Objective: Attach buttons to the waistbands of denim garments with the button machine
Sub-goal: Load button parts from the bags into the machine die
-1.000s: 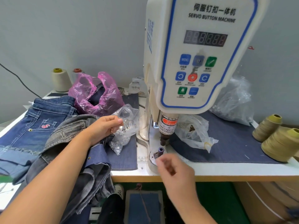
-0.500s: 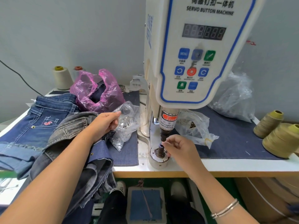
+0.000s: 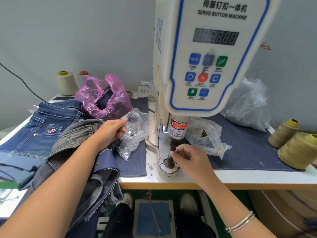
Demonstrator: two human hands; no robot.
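Observation:
The white servo button machine (image 3: 214, 57) stands at the table's middle, its dark punch (image 3: 174, 146) just above the round lower die (image 3: 169, 162). My right hand (image 3: 188, 157) pinches a small button part on top of the die's post. My left hand (image 3: 112, 130) rests on a grey denim garment (image 3: 77, 134) draped over the table's front edge. Its fingers curl at the mouth of a clear bag of silver buttons (image 3: 135, 133), and what they hold is hidden. Blue jeans (image 3: 48, 121) lie at the far left.
A second clear bag of parts (image 3: 204, 134) lies right of the punch, a larger one (image 3: 247, 103) behind it. A pink bag (image 3: 103, 98) and thread cones (image 3: 66, 82) sit at the back left, olive cones (image 3: 298, 150) at the right. A foot pedal (image 3: 152, 219) is under the table.
My right hand rose from the table's front edge to the lower die and now pinches a part on its post. My left hand stayed at the button bag.

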